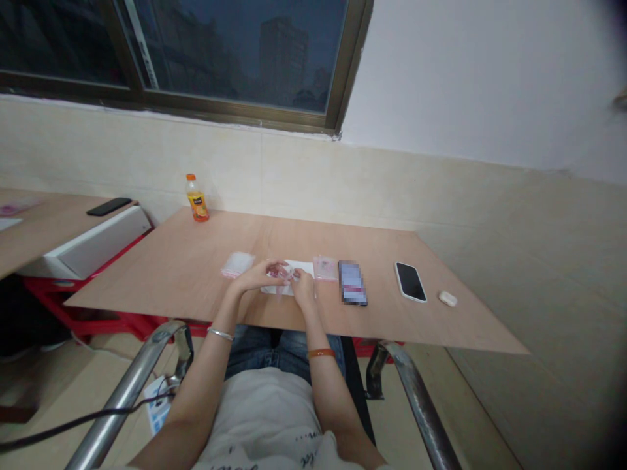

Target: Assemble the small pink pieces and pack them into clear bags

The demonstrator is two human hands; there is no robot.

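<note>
My left hand and my right hand come together over a white sheet of paper near the front of the table. Between them is a small clear plastic bag with reddish-pink bits in or on it. The left fingers are closed around its left side. The right fingertips pinch at its right edge; exactly what lies under them is too small to make out. Left of the paper lies a pile of clear plastic bags. A flat pinkish bag rests against the paper's right side.
Right of the bags lie a phone with a lit, blurred screen, a white-edged phone and a small white case. An orange juice bottle stands at the back left. Metal armrests flank me. Another table is at left.
</note>
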